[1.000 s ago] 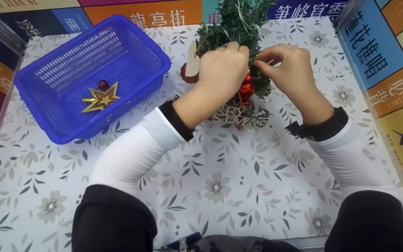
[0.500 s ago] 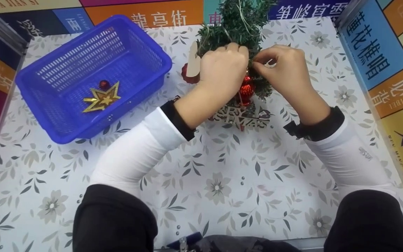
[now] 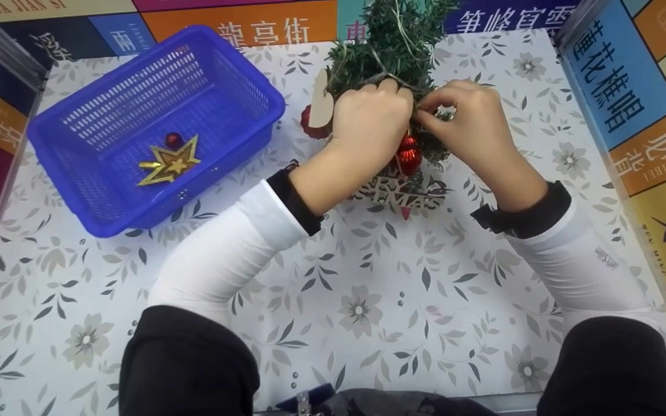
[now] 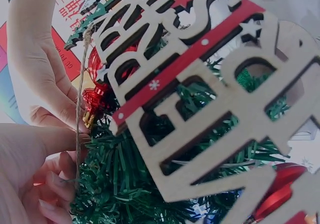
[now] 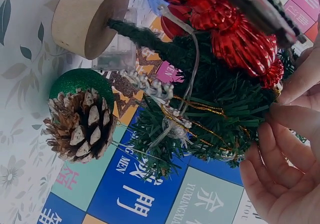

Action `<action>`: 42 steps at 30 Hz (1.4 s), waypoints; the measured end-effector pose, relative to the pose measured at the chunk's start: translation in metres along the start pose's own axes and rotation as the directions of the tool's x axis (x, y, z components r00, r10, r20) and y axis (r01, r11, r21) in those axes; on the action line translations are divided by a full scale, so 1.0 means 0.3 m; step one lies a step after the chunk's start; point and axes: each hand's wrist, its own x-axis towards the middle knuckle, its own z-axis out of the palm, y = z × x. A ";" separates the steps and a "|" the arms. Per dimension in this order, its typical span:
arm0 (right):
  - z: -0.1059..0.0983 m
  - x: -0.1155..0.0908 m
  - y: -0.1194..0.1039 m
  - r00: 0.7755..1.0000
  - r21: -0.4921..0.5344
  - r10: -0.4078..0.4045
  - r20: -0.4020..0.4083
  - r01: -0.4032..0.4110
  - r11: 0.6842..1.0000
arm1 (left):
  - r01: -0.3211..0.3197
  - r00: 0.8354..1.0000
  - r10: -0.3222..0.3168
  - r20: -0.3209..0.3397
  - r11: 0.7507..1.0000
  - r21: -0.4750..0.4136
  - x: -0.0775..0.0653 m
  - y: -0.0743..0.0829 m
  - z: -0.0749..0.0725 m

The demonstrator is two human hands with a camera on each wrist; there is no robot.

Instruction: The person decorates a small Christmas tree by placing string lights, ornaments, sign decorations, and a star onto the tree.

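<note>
A small green Christmas tree (image 3: 403, 43) lies between my hands, top away from me. My left hand (image 3: 372, 118) curls over its middle, with fingers round a branch (image 4: 117, 166) in the left wrist view. Thumb and forefinger of my right hand (image 3: 472, 118) pinch by the gold cap of a shiny red ribbed ornament (image 3: 409, 155), among the needles. That ornament (image 5: 245, 46) hangs against the tree in the right wrist view. Below it shows a wooden Merry Christmas sign (image 3: 405, 193) with a red band. My left hand partly hides the sign and tree.
On the left stands a blue basket (image 3: 258, 130) holding a gold star (image 3: 171, 163) and a small red ball (image 3: 173, 140). A pine cone (image 5: 81, 126), green ball (image 5: 82, 84) and wooden base (image 5: 82, 21) show in the right wrist view. Printed panels (image 3: 628, 98) border the floral table.
Both hands have shifted slightly toward me, still at the same part of the tree. The red ornament has moved a little and shows more clearly between them. The basket is unchanged.
</note>
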 end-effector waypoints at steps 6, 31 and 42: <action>-0.008 -0.004 0.006 1.000 0.007 0.019 -0.014 -0.019 1.000 | -0.026 1.000 0.026 -0.012 1.000 -0.014 -0.003 -0.009 0.002; -0.076 -0.027 0.050 0.986 0.034 0.148 -0.073 -0.146 0.989 | -0.055 0.904 -0.068 -0.422 0.960 -0.273 -0.118 -0.280 -0.058; -0.092 -0.066 0.118 0.963 0.050 0.264 -0.052 -0.262 0.964 | 0.383 0.858 -0.465 -0.219 0.862 -0.333 -0.203 -0.551 -0.098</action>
